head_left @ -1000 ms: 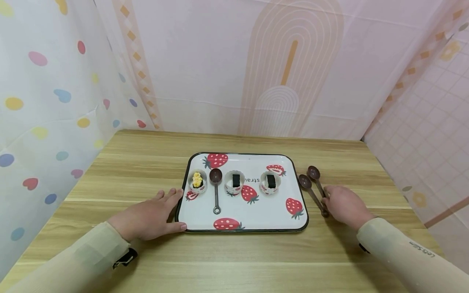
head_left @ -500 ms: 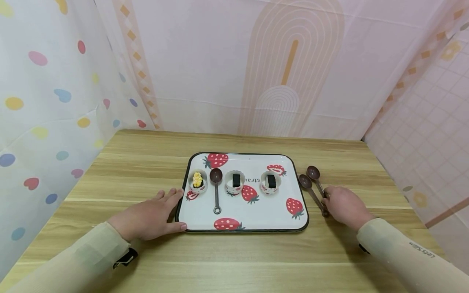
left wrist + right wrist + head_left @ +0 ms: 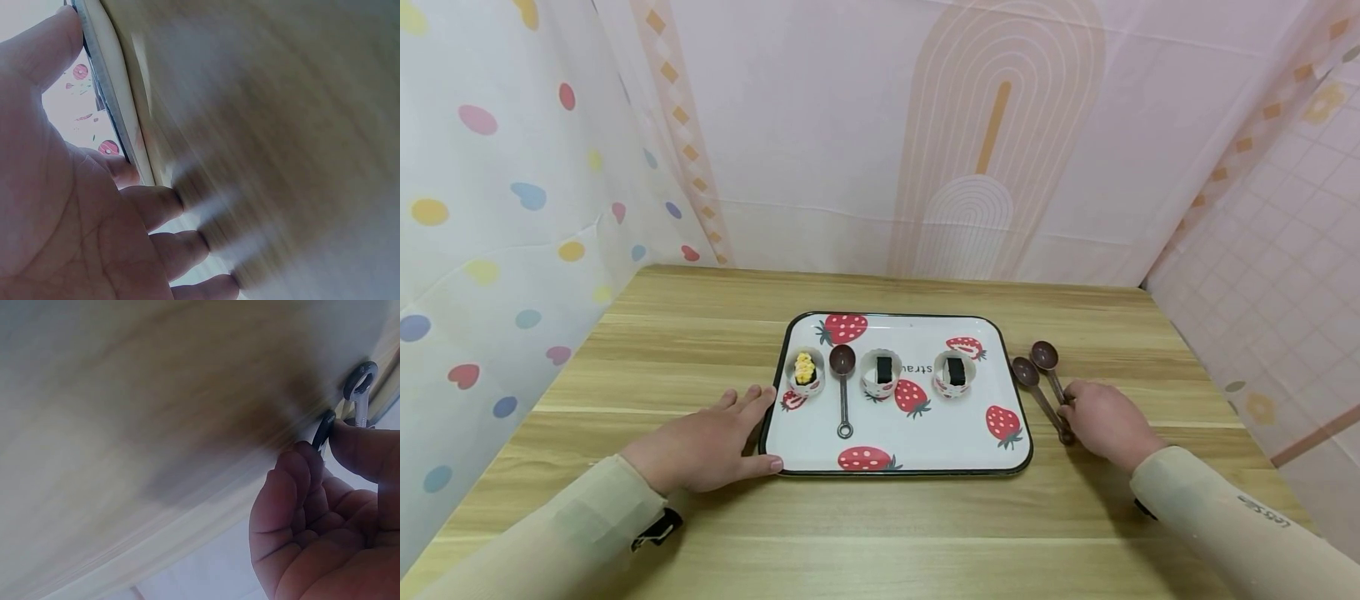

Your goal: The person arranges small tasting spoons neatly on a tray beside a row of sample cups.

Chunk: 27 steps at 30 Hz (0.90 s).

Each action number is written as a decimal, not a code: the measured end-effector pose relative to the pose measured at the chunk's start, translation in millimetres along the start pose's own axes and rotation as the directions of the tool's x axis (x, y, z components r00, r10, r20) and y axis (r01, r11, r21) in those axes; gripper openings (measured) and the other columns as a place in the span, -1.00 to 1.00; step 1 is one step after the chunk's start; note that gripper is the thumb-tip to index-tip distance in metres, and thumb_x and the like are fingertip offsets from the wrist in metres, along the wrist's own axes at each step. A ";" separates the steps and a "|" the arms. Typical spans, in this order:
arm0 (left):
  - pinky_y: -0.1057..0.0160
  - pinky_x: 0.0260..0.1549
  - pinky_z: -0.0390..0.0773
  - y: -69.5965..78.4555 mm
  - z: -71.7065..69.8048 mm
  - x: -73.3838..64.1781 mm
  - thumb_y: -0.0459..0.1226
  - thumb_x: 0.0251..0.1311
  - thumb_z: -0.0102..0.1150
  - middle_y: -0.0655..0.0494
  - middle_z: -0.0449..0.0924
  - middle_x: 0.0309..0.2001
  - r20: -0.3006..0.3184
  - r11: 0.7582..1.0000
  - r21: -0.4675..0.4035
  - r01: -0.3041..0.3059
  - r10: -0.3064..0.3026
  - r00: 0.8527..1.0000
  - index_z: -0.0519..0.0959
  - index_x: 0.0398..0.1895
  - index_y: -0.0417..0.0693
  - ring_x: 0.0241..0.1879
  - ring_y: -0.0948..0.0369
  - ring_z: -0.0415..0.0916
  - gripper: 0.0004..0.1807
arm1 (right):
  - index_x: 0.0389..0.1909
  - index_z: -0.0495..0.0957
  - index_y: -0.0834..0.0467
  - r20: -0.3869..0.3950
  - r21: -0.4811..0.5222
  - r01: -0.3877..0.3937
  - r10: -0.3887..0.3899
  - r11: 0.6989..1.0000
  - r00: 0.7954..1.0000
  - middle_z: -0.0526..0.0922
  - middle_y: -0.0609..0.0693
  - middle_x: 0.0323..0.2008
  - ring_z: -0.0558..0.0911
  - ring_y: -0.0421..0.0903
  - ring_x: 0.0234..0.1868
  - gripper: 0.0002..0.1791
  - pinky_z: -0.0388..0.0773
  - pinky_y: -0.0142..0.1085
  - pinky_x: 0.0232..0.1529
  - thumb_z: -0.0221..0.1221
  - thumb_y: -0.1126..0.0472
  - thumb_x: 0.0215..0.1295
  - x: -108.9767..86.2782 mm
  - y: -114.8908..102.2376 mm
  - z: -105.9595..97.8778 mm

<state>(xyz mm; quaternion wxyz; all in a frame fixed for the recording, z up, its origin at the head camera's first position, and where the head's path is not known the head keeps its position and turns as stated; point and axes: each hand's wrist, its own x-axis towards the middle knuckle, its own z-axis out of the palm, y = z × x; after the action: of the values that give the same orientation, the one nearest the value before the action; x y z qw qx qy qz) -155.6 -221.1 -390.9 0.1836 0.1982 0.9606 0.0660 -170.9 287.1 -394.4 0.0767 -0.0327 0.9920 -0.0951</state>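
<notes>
My right hand [image 3: 1105, 423] pinches the ring end of a brown measuring spoon [image 3: 1044, 356], to the right of the tray; the right wrist view shows that dark ring [image 3: 324, 430] between thumb and fingers. Close beside it on the table lies a second brown measuring spoon [image 3: 1026, 372]. With fingers spread, my left hand [image 3: 703, 446] touches the left edge of the white strawberry-patterned tray [image 3: 940, 442]. A third measuring spoon [image 3: 842, 361] lies on the tray, between a small cup [image 3: 791, 377] with yellow-topped sushi and another cup [image 3: 868, 385] with a black-wrapped piece.
A third small cup [image 3: 942, 385], also with a black-wrapped piece, stands right of the tray's middle. The wooden table [image 3: 880, 533] runs back to a pink patterned curtain [image 3: 820, 167], with more patterned cloth at both sides.
The bowl of the pinched measuring spoon has shifted very slightly to and fro. My left hand, the tray and the cups stay where they were.
</notes>
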 end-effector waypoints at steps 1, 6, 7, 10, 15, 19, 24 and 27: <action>-0.42 0.37 0.35 0.0 0.0 -0.1 0.48 0.25 0.11 -0.42 0.08 0.62 -0.001 1.000 0.000 -0.001 0.001 1.000 0.05 0.67 -0.28 0.53 -0.51 0.09 0.26 | -0.31 0.55 0.19 0.002 0.002 -0.002 0.002 1.000 1.000 0.58 0.06 -0.45 0.54 0.00 -0.41 -0.85 0.52 -0.10 -0.35 0.19 0.23 0.49 0.2 0.0 -0.1; -0.41 0.38 0.36 0.8 0.4 -0.3 0.46 0.26 0.11 -0.41 0.08 0.62 -0.003 1.000 -0.003 -0.004 0.004 1.000 0.05 0.67 -0.28 0.53 -0.51 0.09 0.24 | -0.27 0.56 0.23 0.022 0.026 -0.025 0.025 0.999 0.999 0.61 0.06 -0.45 0.55 0.00 -0.42 -0.85 0.52 -0.13 -0.37 0.17 0.23 0.50 1.8 0.4 -1.1; -0.40 0.38 0.37 0.9 0.4 -0.4 0.47 0.26 0.10 -0.41 0.08 0.62 -0.003 1.000 -0.003 -0.003 0.003 1.000 0.05 0.67 -0.28 0.53 -0.51 0.09 0.24 | -0.27 0.55 0.23 0.028 0.031 -0.030 0.029 0.999 0.999 0.61 0.06 -0.45 0.55 0.00 -0.42 -0.85 0.51 -0.14 -0.38 0.16 0.23 0.51 2.1 0.4 -1.4; -0.39 0.38 0.38 1.3 0.4 -0.5 0.47 0.26 0.11 -0.40 0.08 0.62 -0.005 1.000 -0.001 -0.003 0.003 1.000 0.06 0.67 -0.28 0.53 -0.50 0.10 0.24 | -0.28 0.54 0.24 0.041 0.042 -0.043 0.041 0.998 0.998 0.60 0.05 -0.46 0.54 -0.01 -0.43 -0.84 0.49 -0.17 -0.39 0.15 0.23 0.51 3.1 0.5 -1.8; -0.40 0.38 0.36 1.6 0.3 -0.7 0.47 0.26 0.10 -0.40 0.08 0.63 -0.001 1.000 -0.003 0.000 0.000 1.000 0.05 0.67 -0.28 0.53 -0.51 0.09 0.25 | -0.30 0.53 0.24 0.056 0.045 -0.056 0.053 0.997 0.997 0.58 0.05 -0.48 0.54 -0.01 -0.43 -0.82 0.48 -0.19 -0.40 0.14 0.24 0.52 4.0 -0.2 -1.9; -0.41 0.39 0.35 1.8 0.2 -0.6 0.47 0.26 0.10 -0.39 0.07 0.63 0.003 1.000 -0.008 0.003 -0.003 1.000 0.05 0.68 -0.27 0.54 -0.51 0.07 0.25 | -0.30 0.53 0.25 0.060 0.052 -0.065 0.062 0.997 0.996 0.58 0.06 -0.48 0.54 -0.02 -0.43 -0.82 0.48 -0.20 -0.40 0.13 0.25 0.53 4.6 -0.2 -1.3; -0.42 0.38 0.35 1.3 0.2 -0.3 0.48 0.26 0.10 -0.40 0.07 0.63 0.000 1.000 -0.006 0.000 0.000 1.000 0.05 0.68 -0.27 0.54 -0.51 0.07 0.25 | -0.28 0.53 0.27 0.048 0.091 -0.075 0.071 0.993 0.996 0.55 0.05 -0.49 0.53 -0.04 -0.44 -0.82 0.46 -0.24 -0.43 0.11 0.25 0.54 3.9 -0.9 -1.0; -0.43 0.38 0.33 0.6 0.2 -0.3 0.48 0.25 0.09 -0.41 0.08 0.62 -0.006 1.000 -0.004 -0.004 0.004 1.000 0.05 0.68 -0.27 0.53 -0.51 0.08 0.26 | -0.20 0.54 0.32 0.011 0.121 -0.067 0.066 0.990 0.998 0.55 0.05 -0.50 0.53 -0.04 -0.45 -0.81 0.45 -0.25 -0.46 0.11 0.24 0.55 3.1 -1.8 -1.0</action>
<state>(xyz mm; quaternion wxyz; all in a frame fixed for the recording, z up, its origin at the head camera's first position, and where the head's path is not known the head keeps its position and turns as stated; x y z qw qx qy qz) -155.1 -220.7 -390.9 0.1812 0.1994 0.9605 0.0689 -174.1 285.3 -393.5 0.0850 0.0047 0.9847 -0.1523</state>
